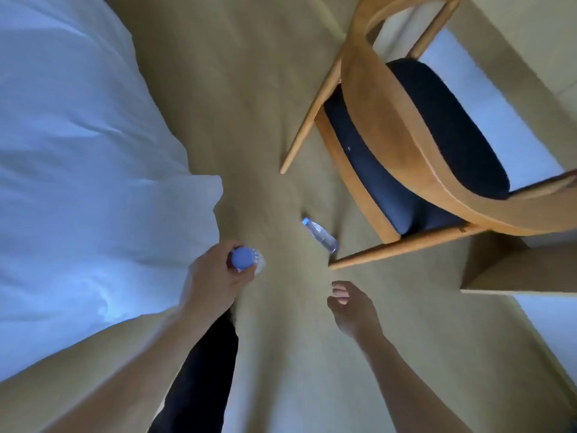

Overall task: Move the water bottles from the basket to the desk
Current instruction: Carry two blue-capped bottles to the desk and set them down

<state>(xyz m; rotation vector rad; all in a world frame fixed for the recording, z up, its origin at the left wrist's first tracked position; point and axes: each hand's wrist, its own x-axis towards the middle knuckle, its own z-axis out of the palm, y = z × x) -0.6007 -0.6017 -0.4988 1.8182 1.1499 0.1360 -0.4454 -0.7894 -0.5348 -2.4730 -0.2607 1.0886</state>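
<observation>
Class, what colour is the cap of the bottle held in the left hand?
Blue cap, seen in the head view.

A wooden chair (406,126) with a dark seat cushion (437,132) stood on beige carpet (234,104), white bedding (78,151) opposite

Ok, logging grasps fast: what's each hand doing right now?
Left hand: closed around an upright water bottle with a blue cap.
Right hand: open, empty, above the floor.
</observation>
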